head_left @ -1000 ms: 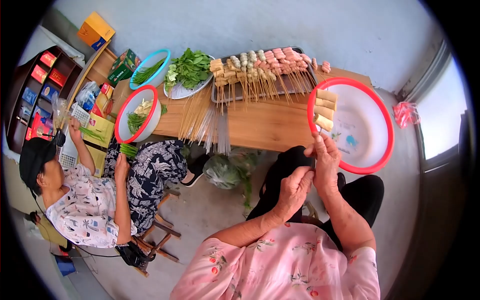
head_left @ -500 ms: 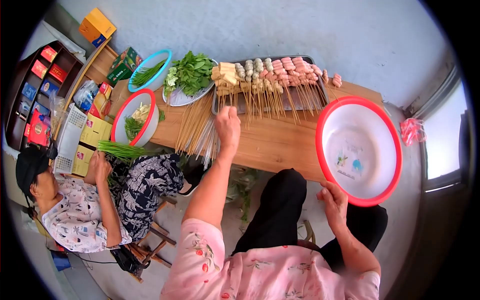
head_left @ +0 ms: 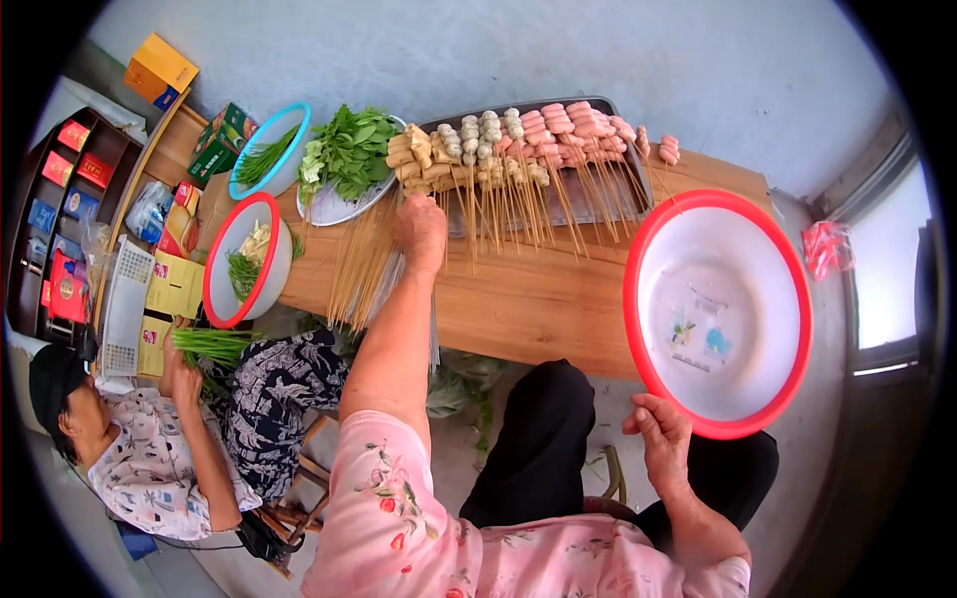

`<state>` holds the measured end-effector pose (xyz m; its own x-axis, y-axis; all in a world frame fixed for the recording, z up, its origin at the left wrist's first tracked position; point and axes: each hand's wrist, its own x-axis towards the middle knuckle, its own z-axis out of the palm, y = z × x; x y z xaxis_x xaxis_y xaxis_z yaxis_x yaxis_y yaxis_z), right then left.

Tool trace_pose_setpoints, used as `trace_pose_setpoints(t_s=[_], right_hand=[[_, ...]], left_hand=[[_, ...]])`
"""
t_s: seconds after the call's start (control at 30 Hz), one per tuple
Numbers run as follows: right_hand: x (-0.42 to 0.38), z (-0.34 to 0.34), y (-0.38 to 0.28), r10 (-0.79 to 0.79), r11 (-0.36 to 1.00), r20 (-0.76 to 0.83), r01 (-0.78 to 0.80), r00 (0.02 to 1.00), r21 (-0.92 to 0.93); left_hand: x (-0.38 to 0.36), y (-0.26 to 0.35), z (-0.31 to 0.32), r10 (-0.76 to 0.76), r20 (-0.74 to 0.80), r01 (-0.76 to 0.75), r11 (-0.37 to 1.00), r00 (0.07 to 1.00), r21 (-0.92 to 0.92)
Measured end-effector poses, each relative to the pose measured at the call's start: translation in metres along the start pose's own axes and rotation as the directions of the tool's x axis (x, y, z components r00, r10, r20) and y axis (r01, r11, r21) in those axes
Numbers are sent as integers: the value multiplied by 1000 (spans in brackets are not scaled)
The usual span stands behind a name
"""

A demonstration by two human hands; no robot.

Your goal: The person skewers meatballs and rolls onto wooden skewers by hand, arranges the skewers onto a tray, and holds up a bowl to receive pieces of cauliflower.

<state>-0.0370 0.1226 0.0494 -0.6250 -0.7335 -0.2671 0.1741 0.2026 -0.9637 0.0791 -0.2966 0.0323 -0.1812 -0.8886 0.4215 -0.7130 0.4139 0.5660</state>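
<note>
My left hand (head_left: 421, 231) reaches across the table to the left end of the tray, at the lower edge of the tan, folded tofu-like skewers (head_left: 421, 164). Its fingers are closed; what they grip, if anything, is hidden behind the hand. Bare wooden sticks (head_left: 357, 259) fan out just left of it. Farther right on the tray are grey meatball skewers (head_left: 488, 135) and pink sausage skewers (head_left: 573, 130). My right hand (head_left: 663, 444) hovers over my lap beside a large red-rimmed white basin (head_left: 653, 344), fingers curled in, with nothing visible in them.
Leafy greens (head_left: 349, 149) lie on a plate, near a blue-rimmed basin (head_left: 299, 149) and a smaller red-rimmed basin (head_left: 214, 289). A co-worker (head_left: 150, 439) sits at left holding green stalks (head_left: 214, 344). The dark tray (head_left: 623, 204) rests on the wooden table (head_left: 518, 309).
My left hand has moved left and slightly up, from over the sticks to the tan skewers. The view has shifted a little; my right hand stays near the basin.
</note>
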Motion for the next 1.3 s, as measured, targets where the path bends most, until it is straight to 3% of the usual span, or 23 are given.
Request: trace_pose_setpoints(t_s=[0.03,0.1,0.23,0.33,0.37,0.43,0.47,0.53,0.57,0.63,0.67,0.7,0.77,0.83,0.9,0.97,1.03,1.07,1.1,1.17,1.3], right_hand=[[0,1,0,1,1000,21,-2,1000,18],[-1,1,1,6,999,21,-7,1000,39],[-4,-2,2,16,1000,36,-16,999,-3],[-7,-4,1,-63,996,56,66,996,-65],[-8,-5,-2,-66,996,42,69,997,-61],[-10,-9,-10,-159,972,61,167,985,-163],[-11,-14,-12,-162,973,48,168,986,-158],[-12,-27,-15,-331,912,-27,312,943,-265],[-12,-35,-21,-330,914,-39,309,943,-264],[-8,-53,-36,-417,859,-191,316,889,-404],[-3,-65,-35,-518,795,-258,348,815,-498],[3,-77,-29,-611,725,-311,357,727,-590],[11,-102,-26,-699,634,-411,240,585,-735],[20,-129,-16,-722,605,-496,93,482,-791],[26,-146,-4,-673,669,-612,-9,415,-743],[26,-151,12,-598,736,-680,-46,424,-675],[35,-147,22,-208,963,-898,-81,387,-258],[35,-148,18,-83,996,-884,19,461,-84],[38,-149,18,-88,996,-885,23,457,-87],[38,-151,21,72,931,-799,246,596,268],[32,-160,14,89,926,-808,251,582,283]], left_hand=[[1,-3,3,3,7,-3,1000,1000,-2],[4,-2,9,-58,-20,61,978,998,199],[6,-13,13,-167,157,170,985,973,-8],[4,-24,14,-201,253,220,974,946,-50],[-3,-9,3,-188,259,209,976,947,-56],[-16,31,-29,-107,213,38,952,971,304],[-22,35,-33,-94,217,25,954,972,300],[-32,42,-39,163,-27,-147,942,986,303],[-37,50,-41,171,-21,-157,942,985,298],[-50,75,-49,227,-33,-222,969,973,111],[-63,101,-55,151,57,-149,988,987,-49],[-71,114,-49,196,80,-186,975,977,-124],[-102,153,-48,149,311,-53,954,939,-296],[-129,183,-33,292,334,-177,926,896,-334],[-150,209,-24,357,408,-188,898,840,-398],[-162,223,-12,449,350,-338,879,822,-335],[-164,225,3,430,363,-297,881,826,-368],[-163,224,11,404,363,-255,883,840,-393],[-162,223,19,407,359,-257,881,840,-398],[-160,220,33,382,420,-147,857,823,-494],[-155,229,47,369,481,-64,839,795,-540]])
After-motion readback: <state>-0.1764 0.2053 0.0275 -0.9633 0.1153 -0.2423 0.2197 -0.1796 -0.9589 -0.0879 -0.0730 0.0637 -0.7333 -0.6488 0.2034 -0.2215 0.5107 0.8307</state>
